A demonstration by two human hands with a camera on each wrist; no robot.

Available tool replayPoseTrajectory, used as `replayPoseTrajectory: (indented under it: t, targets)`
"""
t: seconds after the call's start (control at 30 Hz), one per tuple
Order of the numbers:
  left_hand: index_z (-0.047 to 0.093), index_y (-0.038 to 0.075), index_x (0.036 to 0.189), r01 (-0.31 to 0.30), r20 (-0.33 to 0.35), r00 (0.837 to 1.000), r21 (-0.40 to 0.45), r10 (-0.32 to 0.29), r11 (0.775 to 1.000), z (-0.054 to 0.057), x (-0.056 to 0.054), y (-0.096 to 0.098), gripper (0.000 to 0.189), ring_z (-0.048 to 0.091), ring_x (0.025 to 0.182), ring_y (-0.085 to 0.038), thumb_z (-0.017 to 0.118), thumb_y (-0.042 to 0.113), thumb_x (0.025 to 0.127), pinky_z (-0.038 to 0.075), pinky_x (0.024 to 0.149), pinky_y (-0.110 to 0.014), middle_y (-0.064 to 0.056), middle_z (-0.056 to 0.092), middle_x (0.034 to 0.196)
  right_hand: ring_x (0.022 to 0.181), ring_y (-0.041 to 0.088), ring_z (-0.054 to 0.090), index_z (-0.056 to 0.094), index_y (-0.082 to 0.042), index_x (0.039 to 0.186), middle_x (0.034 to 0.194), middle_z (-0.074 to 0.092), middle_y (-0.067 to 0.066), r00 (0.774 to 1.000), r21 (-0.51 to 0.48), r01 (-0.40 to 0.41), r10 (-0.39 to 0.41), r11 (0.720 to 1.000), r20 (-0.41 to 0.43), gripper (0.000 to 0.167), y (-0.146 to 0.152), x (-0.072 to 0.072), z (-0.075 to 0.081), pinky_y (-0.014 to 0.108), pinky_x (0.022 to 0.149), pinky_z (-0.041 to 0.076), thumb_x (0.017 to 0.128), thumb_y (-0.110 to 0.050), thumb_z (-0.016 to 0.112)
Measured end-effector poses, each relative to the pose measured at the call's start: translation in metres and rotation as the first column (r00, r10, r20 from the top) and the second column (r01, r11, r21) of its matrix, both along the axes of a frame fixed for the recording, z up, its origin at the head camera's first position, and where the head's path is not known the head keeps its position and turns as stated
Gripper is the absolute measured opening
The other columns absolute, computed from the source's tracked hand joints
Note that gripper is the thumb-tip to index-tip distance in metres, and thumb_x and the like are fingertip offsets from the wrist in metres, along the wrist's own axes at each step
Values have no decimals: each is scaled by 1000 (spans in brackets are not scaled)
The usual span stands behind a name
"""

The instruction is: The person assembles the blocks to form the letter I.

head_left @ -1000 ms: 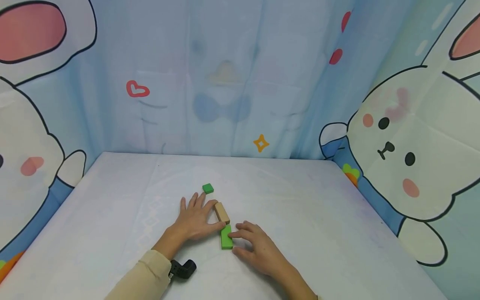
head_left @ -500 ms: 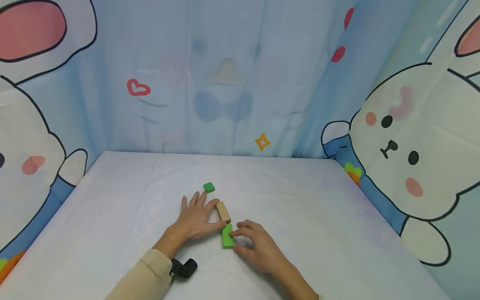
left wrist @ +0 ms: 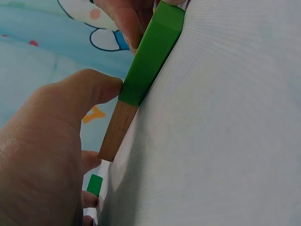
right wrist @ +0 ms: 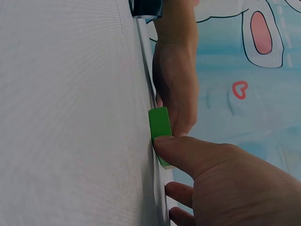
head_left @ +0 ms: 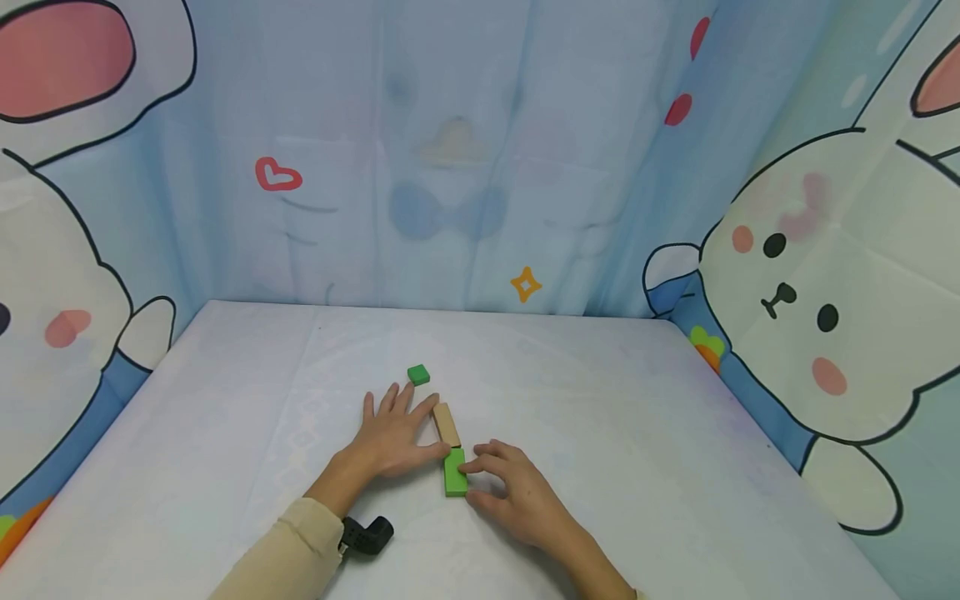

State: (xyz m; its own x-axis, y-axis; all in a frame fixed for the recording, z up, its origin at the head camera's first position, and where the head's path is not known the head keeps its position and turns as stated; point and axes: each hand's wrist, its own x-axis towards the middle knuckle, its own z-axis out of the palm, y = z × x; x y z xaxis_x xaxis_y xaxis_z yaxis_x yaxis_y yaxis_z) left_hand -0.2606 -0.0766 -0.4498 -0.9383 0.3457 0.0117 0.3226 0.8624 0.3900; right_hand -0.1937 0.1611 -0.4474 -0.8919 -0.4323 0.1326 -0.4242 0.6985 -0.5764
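A long green block [head_left: 454,472] lies end to end with a plain wooden block [head_left: 447,425] on the white table. My left hand [head_left: 390,442] is spread along their left side. Its thumb touches the green block near the joint, and its index fingertip meets the wooden block's far end. At the green block's right side is my right hand [head_left: 517,496], with index finger and thumb resting against the edge and near corner. In the right wrist view that thumb [right wrist: 183,148] covers part of the green block [right wrist: 160,122]. A small green block [head_left: 418,375] lies just beyond my left fingertips.
The white-covered table [head_left: 637,442] reaches back to a blue printed curtain [head_left: 450,100] with cartoon rabbits at both sides. A black wrist-worn device [head_left: 367,536] sits on my left wrist, below a beige sleeve [head_left: 288,546].
The wooden block has turned slightly into closer line with the green block. Both hands keep nearly the same place; the whole head view has shifted a little.
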Motion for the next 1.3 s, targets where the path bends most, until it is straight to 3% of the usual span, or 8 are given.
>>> replayPoseTrajectory:
  t: [0.37, 0.77, 0.97, 1.3]
  targets:
    - [51, 20, 152, -35, -51, 998, 72, 39, 997, -2, 2, 1, 61, 21, 157, -46, 51, 56, 102, 8, 121, -74, -21, 33, 166, 143, 38, 47, 74, -27, 120, 144, 61, 7, 1000, 18, 8, -8, 1000, 1, 27, 0, -2, -1, 64, 112, 42, 94, -29, 77]
    - [56, 20, 141, -50, -67, 996, 124, 59, 991, -1, 1, 3, 53, 26, 155, -47, 58, 51, 100, 11, 120, -75, -19, 40, 162, 144, 38, 47, 75, -26, 120, 144, 61, 7, 1000, 23, 16, -16, 1000, 11, 27, -2, -1, 0, 64, 112, 41, 93, -27, 78]
    - [57, 20, 142, -55, -61, 996, 134, 64, 989, -2, 3, 4, 52, 26, 154, -49, 57, 51, 99, 11, 119, -76, -20, 40, 161, 145, 40, 45, 75, -26, 120, 144, 60, 7, 999, 14, 22, -23, 1000, 37, 27, -2, 0, 1, 65, 112, 40, 93, -28, 78]
    - [56, 25, 146, -51, -65, 996, 120, 59, 992, -2, 2, 5, 52, 24, 155, -49, 56, 51, 100, 10, 120, -76, -22, 38, 163, 143, 38, 47, 75, -27, 119, 143, 62, 6, 1000, 3, 16, -16, 1000, 7, 27, -1, -1, 0, 63, 111, 42, 92, -26, 79]
